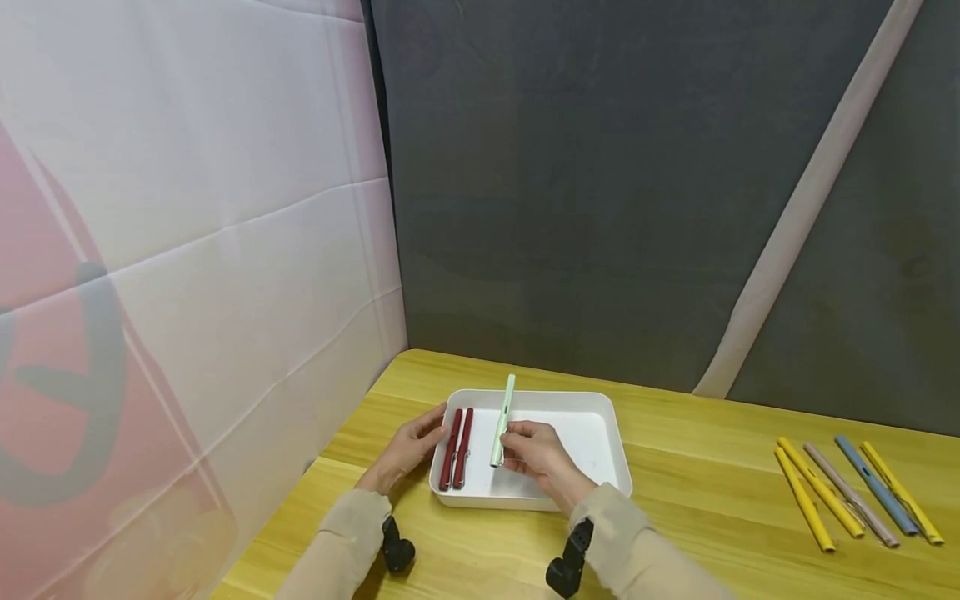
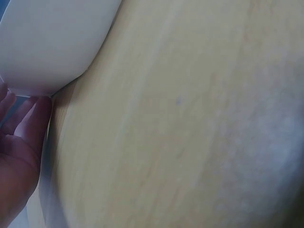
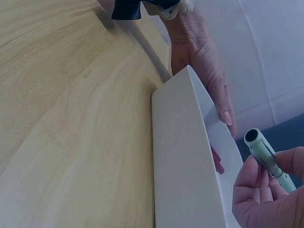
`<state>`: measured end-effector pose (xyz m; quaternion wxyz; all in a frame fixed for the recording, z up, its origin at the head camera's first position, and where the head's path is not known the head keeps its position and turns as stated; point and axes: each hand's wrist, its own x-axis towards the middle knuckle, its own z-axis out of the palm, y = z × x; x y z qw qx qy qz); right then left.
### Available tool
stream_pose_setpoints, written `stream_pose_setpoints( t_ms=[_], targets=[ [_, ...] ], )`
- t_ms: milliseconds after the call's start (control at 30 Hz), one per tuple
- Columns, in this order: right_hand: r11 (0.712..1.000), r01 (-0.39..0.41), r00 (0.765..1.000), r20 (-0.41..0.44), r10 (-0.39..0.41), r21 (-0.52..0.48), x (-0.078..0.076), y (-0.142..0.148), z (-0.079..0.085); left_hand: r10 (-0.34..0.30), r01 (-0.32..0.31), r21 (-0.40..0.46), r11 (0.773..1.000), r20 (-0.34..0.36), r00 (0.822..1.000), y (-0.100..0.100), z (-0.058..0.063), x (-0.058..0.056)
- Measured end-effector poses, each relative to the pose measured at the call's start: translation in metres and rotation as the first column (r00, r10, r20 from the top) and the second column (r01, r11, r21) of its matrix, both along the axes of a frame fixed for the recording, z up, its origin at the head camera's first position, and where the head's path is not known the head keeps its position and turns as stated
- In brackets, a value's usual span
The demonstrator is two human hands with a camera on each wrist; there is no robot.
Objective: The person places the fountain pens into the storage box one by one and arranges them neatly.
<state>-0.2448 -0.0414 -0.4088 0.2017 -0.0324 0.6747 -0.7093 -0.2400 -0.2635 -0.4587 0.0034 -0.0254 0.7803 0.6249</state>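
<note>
My right hand point(image 1: 542, 457) pinches a pale green pen point(image 1: 504, 421) between thumb and fingers, holding it above the white tray point(image 1: 592, 492). In the right wrist view the capped end of that pen point(image 3: 259, 147) points up toward the camera, with its clip showing. My left hand point(image 1: 408, 450) rests against the tray's left side, fingers at the wall; the left wrist view shows the hand point(image 2: 21, 142) touching the tray's outside. Two dark red pens point(image 1: 457, 450) lie side by side inside the tray at its left end.
On the right of the wooden table point(image 1: 690, 483) lie several pens: yellow pens point(image 1: 804, 500), a pinkish-grey pen point(image 1: 851, 496) and a blue pen point(image 1: 876, 485). A pale fabric wall point(image 1: 262, 250) borders the left, a dark grey one point(image 1: 562, 208) the back.
</note>
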Motion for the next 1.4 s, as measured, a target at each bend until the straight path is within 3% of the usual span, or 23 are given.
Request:
stream_pose_setpoints(
  t_ms=[700,1400],
  targets=[
    [0.997,-0.005,1.000,-0.004,0.005,0.074,-0.005,-0.011,-0.011,0.021,-0.021,-0.009,1.000,-0.007,1.000,0.004,-0.003,-0.005],
    [0.977,-0.024,1.000,0.003,0.024,0.212,-0.006,-0.020,-0.014,0.021,-0.021,0.002,1.000,-0.004,1.000,0.008,-0.003,-0.005]
  ],
)
